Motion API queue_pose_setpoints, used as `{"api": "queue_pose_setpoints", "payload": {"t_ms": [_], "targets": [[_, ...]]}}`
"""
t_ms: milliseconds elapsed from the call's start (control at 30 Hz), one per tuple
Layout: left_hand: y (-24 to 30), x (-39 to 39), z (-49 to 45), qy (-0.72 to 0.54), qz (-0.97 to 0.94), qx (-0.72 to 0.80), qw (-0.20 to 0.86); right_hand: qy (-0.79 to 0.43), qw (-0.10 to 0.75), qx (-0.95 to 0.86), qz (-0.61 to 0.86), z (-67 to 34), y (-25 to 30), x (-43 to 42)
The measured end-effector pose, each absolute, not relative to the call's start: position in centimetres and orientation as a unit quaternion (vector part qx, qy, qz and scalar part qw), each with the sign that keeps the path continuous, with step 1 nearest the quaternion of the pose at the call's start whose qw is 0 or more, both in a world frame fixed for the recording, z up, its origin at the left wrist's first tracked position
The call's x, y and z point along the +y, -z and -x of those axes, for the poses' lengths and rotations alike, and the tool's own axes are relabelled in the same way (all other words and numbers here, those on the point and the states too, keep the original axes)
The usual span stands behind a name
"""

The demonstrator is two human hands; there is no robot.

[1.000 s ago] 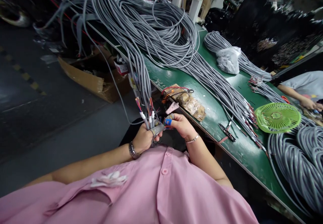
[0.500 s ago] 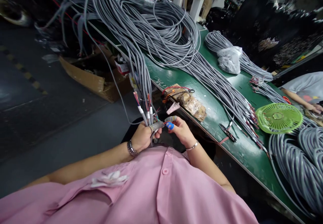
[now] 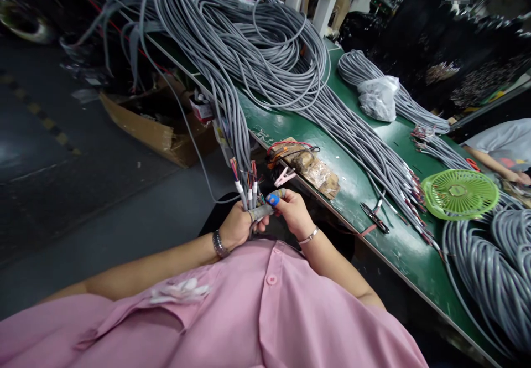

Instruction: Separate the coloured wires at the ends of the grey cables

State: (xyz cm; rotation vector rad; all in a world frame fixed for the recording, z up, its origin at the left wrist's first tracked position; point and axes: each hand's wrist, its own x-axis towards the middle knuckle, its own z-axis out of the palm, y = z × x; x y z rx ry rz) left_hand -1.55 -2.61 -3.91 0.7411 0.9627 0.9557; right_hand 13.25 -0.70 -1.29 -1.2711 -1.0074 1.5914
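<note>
My left hand (image 3: pixel 237 225) is closed around several grey cables (image 3: pixel 244 201), whose stripped ends point up and show white sleeves and thin coloured wires (image 3: pixel 254 170). Grey wrapping covers its thumb, which lies across the cables. Right beside that thumb, my right hand (image 3: pixel 295 214) has its fingers pinched together, one with a blue cover (image 3: pixel 272 199) and another wrapped in grey. What lies between those right fingertips is hidden; coloured wire ends show close by. Both hands are in front of the pink shirt, below the table edge.
Long bundles of grey cable (image 3: pixel 286 74) cover the green table (image 3: pixel 352 160). Near its edge lie a taped wooden block (image 3: pixel 319 171), a pink clip (image 3: pixel 285 176) and a black tool (image 3: pixel 374 217). A green fan (image 3: pixel 460 193) stands right, near another person's arm (image 3: pixel 489 162). A cardboard box (image 3: pixel 141 130) is left.
My right hand has moved left, closer to the left thumb, and its blue-covered finger is higher. The cable ends in my left hand have shifted slightly right and down.
</note>
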Motion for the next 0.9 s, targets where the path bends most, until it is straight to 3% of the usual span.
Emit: {"api": "queue_pose_setpoints", "payload": {"t_ms": [667, 900], "targets": [[3.2, -2.2, 1.7, -0.497, -0.256, 0.447, 0.698, -0.618, 0.467, -0.379, 0.507, -13.2, 2.2, -1.3], [2.6, -1.9, 1.7, -0.509, -0.255, 0.409, 0.713, -0.679, 0.497, -0.279, 0.463, -14.8, 1.7, 0.3]]}}
